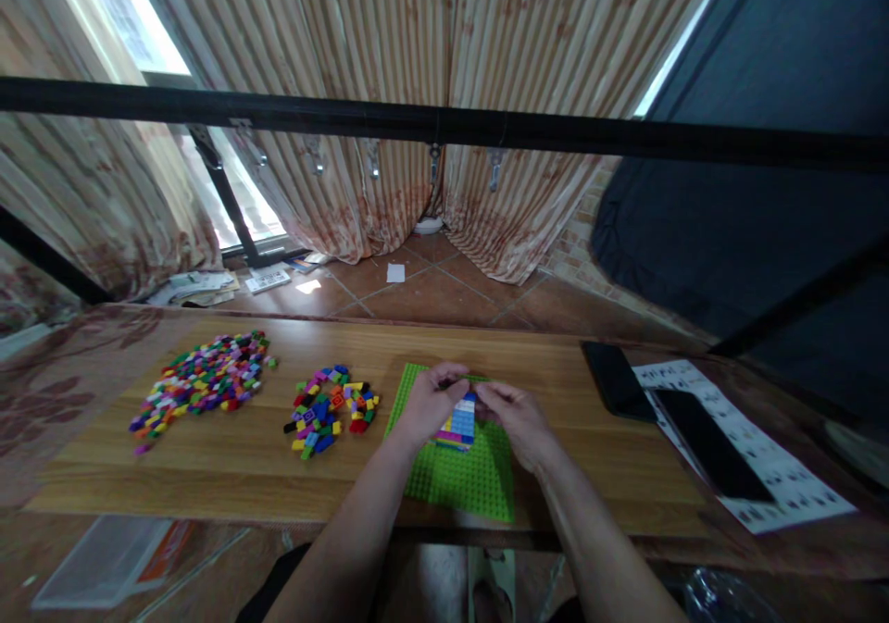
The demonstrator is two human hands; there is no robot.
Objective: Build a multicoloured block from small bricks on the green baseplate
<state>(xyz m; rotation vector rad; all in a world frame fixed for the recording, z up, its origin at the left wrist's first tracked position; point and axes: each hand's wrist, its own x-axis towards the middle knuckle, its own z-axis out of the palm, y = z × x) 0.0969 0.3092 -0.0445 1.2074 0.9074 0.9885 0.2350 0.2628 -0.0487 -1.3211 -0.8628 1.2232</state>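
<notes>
A green studded baseplate (462,484) lies on the wooden table, with a low build of toy bricks (463,419) in light blue, white, magenta and yellow on it. My left hand (435,404) reaches over the build's left side, its fingers curled and its thumb pointing toward the build's far edge. From the right, my right hand (515,414) has its bent fingers close together at the far right corner of the build. The fingertips of both hands nearly meet there. Whatever sits between them is hidden or too small to name.
Left of the baseplate lies a small group of loose bricks (316,415), and farther left a large pile of bricks (208,375). To the right are a black phone (617,378), a printed sheet (784,489) and another dark device (712,447). A black bar (417,123) crosses beyond the table (569,345).
</notes>
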